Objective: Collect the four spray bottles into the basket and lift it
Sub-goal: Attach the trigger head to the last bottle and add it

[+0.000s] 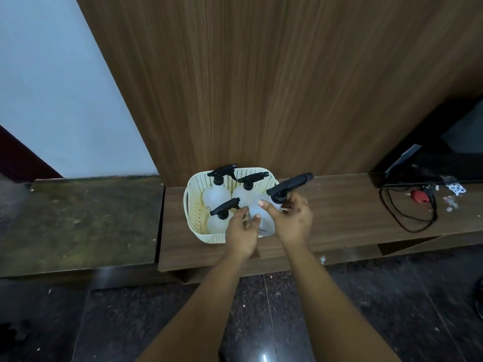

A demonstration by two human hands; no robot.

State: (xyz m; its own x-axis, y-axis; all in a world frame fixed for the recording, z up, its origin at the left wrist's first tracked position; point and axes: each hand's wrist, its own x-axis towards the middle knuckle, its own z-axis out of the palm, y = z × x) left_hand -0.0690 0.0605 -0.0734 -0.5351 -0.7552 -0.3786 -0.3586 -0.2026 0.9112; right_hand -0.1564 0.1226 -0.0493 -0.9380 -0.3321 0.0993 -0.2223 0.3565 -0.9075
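A cream perforated basket (194, 205) stands on the low wooden bench (339, 212). Inside it are three translucent spray bottles with black trigger heads: back left (213, 195), back middle (244, 194) and front left (217, 222). The last bottle (261, 218) leans at the basket's front right, its black head (288, 184) pointing right over the rim. My right hand (292, 220) grips this bottle below its neck. My left hand (241, 229) rests on the same bottle's body, fingers curled around it, and covers the basket's front rim.
A dark stone slab (78, 223) adjoins the bench on the left. Black cables (410, 210), a red plug (419, 195) and small scraps lie at the bench's right end. A wood panel wall (261, 87) rises behind; dark tiled floor lies below.
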